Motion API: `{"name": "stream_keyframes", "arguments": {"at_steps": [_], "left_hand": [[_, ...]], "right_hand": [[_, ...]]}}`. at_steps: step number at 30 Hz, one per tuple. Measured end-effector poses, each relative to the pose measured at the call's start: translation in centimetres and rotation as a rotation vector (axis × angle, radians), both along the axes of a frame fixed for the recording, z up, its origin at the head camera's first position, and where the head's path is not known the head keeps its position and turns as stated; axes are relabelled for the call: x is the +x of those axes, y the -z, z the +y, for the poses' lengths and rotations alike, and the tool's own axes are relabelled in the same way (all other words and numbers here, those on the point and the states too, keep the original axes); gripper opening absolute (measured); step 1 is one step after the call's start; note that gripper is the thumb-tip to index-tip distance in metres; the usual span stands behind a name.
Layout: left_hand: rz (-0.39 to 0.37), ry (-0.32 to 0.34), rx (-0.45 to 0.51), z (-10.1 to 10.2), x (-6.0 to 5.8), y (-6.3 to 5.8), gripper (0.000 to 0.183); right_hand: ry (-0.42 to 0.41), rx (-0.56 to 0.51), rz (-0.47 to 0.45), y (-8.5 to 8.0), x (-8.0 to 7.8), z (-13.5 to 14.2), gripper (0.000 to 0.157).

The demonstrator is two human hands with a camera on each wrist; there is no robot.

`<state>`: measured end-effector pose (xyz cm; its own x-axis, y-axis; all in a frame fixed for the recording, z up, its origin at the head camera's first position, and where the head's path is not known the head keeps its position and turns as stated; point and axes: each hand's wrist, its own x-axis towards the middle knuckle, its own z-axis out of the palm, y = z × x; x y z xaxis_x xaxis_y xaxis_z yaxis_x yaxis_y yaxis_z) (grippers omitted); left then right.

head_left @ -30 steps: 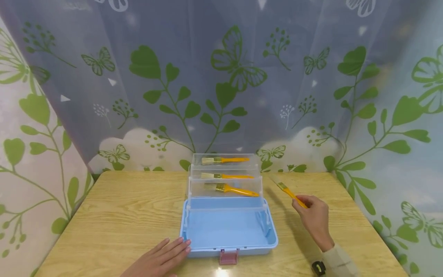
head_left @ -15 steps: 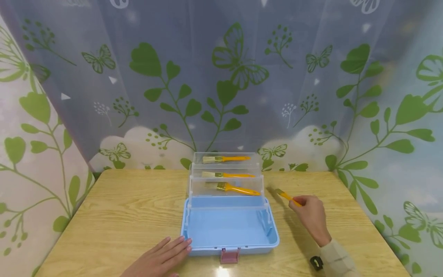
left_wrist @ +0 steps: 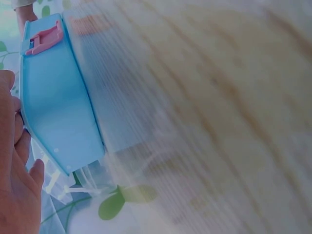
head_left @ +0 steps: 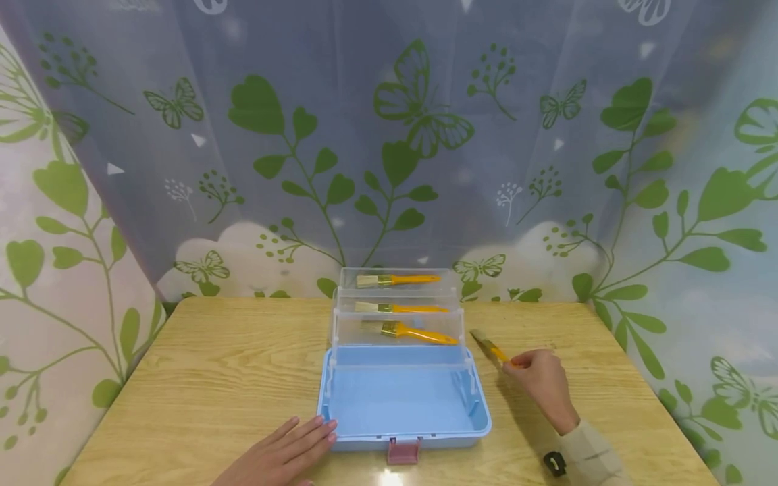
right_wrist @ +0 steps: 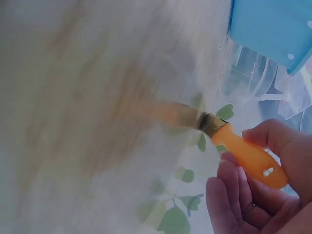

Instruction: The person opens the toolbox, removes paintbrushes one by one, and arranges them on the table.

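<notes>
A paintbrush (head_left: 497,353) with an orange handle is pinched between the thumb and fingers of my right hand (head_left: 545,387), to the right of a blue box (head_left: 401,401). Its bristles point away and to the left, low over the table; in the right wrist view the bristle end (right_wrist: 190,117) is close to the wood, and I cannot tell if it touches. My left hand (head_left: 284,451) rests with extended fingers on the box's front left corner. Clear tiered trays (head_left: 348,329) rise at the back of the box, holding three similar brushes (head_left: 425,335).
A pink latch (head_left: 403,452) hangs on the box's front. The wood-grain table (head_left: 231,364) extends to both sides. Patterned curtains (head_left: 292,223) stand behind it and along both sides. A black band (head_left: 554,464) shows by the right sleeve.
My right hand has moved slightly left and nearer, still holding the paintbrush. The bristle end has dipped lower toward the table. My left hand stays on the box's corner.
</notes>
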<state>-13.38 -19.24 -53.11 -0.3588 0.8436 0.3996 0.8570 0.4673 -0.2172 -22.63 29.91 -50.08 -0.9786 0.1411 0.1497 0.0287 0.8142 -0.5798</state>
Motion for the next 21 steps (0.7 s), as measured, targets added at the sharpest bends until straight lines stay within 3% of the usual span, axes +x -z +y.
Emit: {"name": "stream_keyframes", "arguments": {"at_steps": [13,21], "left_hand": [[-0.041,-0.003,0.003,-0.1,0.1,0.0,0.068],[-0.049,-0.009,-0.009,0.1,0.1,-0.2,0.067]], "right_hand": [[-0.047,-0.009,-0.123,0.3,-0.4,-0.9,0.020],[-0.089,0.034,-0.124,0.7,-0.7,-1.2,0.028]]}}
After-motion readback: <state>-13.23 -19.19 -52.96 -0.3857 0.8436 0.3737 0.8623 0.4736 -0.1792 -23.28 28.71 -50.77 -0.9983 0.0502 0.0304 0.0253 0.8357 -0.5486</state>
